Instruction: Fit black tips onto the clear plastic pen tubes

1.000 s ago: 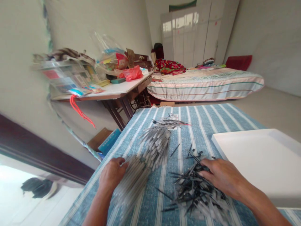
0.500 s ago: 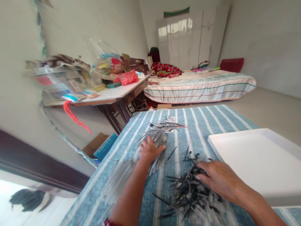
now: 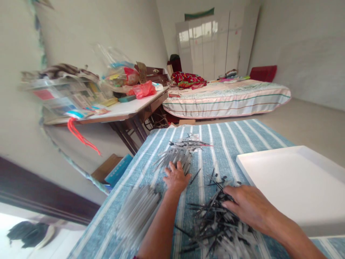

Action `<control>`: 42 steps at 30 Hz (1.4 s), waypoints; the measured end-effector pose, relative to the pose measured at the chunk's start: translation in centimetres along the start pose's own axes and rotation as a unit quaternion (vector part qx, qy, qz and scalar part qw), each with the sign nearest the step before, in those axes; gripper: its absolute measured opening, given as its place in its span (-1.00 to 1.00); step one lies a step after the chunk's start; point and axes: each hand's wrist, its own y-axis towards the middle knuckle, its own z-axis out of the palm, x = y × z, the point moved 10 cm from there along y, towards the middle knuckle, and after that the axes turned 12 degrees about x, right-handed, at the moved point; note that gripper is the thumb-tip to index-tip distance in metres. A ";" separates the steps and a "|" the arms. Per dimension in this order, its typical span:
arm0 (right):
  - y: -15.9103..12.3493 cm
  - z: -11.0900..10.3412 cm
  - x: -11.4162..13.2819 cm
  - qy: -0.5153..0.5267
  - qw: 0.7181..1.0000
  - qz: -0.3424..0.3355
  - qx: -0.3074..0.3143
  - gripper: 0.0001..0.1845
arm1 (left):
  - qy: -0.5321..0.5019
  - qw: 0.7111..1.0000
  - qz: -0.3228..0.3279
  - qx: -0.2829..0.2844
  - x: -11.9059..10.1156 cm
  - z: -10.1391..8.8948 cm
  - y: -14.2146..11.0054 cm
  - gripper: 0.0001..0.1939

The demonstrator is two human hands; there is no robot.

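Observation:
My left hand (image 3: 176, 177) lies with spread fingers on a pile of thin translucent grey tubes (image 3: 165, 157). Nearer me on the left, a larger bundle of similar grey tubes (image 3: 138, 208) lies roughly side by side. My right hand (image 3: 249, 207) is at the upper right edge of a tangled heap of black and clear thin sticks (image 3: 215, 219). Its thumb and fingers are curled together among black sticks; what they hold is partly hidden. Loose black bits (image 3: 215, 177) lie just beyond its fingertips. Farther off is a small pile of thin mixed sticks (image 3: 188, 144).
A blue striped cloth (image 3: 223, 140) covers the table. On the right stands a shallow white tray (image 3: 285, 187). A cluttered side table (image 3: 126, 111) with bags stands at left, a blue box (image 3: 118, 169) below it. Behind are a bed (image 3: 226, 100) and a white wardrobe (image 3: 207, 50).
My left hand has shifted slightly right and toward me, still spread on the tubes. The right hand stays at the black heap, nearly unchanged. The view has moved a little.

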 end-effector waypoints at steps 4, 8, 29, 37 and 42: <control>0.1 0.3 0.3 -0.001 1.000 -0.002 0.012 -0.82 | 0.009 1.000 0.026 -0.012 -1.0 -0.1 0.4 -0.33; -0.1 0.3 0.6 0.006 1.000 -0.011 0.016 -0.82 | 0.011 0.998 0.053 -0.020 -1.4 -0.3 0.5 -0.33; -0.4 -0.3 0.4 0.010 1.000 -0.008 0.004 -0.82 | 0.039 0.993 0.039 -0.104 -2.4 -3.9 0.0 -0.73; -0.4 -2.4 -2.1 0.160 0.978 0.030 -0.129 -0.70 | -0.090 0.984 0.137 -0.071 -1.4 -6.1 -6.5 -0.78; 0.4 -1.1 -3.4 0.416 0.899 -0.001 -0.140 -0.55 | -0.272 0.915 0.292 0.063 -1.1 -4.4 -12.8 -0.80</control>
